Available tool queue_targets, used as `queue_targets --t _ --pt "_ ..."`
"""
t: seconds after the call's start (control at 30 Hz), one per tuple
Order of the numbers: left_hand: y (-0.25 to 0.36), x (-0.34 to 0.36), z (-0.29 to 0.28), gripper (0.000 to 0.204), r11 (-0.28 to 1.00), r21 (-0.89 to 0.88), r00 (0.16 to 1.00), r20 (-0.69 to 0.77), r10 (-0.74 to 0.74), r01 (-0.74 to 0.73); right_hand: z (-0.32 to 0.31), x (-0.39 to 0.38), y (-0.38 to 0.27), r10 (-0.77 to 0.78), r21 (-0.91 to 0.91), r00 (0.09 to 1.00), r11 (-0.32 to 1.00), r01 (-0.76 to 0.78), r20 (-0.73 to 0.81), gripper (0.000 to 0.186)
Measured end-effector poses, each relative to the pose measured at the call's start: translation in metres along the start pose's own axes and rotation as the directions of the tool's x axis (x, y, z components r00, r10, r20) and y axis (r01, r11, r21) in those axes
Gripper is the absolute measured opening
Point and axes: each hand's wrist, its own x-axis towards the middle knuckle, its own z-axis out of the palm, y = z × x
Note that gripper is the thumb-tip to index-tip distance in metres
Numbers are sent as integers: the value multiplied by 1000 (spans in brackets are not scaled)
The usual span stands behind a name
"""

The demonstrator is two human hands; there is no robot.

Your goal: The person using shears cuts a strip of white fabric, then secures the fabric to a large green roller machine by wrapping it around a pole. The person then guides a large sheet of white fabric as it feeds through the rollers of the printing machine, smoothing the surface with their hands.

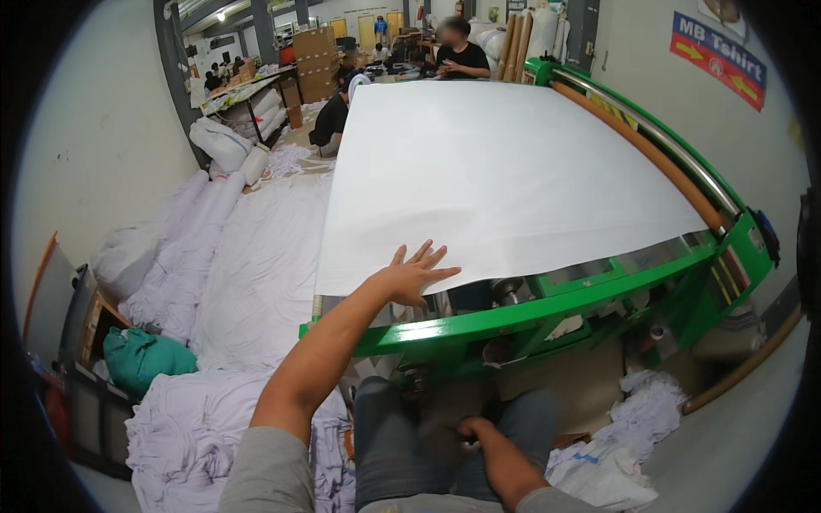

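A broad white sheet is stretched over a green-framed machine in front of me. My left hand lies at the sheet's near edge, palm down, with its fingers spread and nothing gripped. Low down between my knees is my right hand, its fingers curled in shadow. Whether it holds anything is hidden. Along the machine's right side runs a brown roller, beside a shiny metal bar.
White cloth covers the floor at left, near a green sack. More crumpled white fabric lies at lower right. One person crouches by the sheet's far left corner; another person is beyond its far edge. Cardboard boxes stand behind.
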Motion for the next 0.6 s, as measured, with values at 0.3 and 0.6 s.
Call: queue_targets --t 0.3,0.6 --pt "-14 -11 -21 62 732 -678 978 106 177 -59 5 -25 -17 34 67 995 997 -40 93 41" --pt "-23 -20 -28 32 805 -587 994 -1 -105 85 -1 -42 -48 46 43 996 998 -50 83 43"
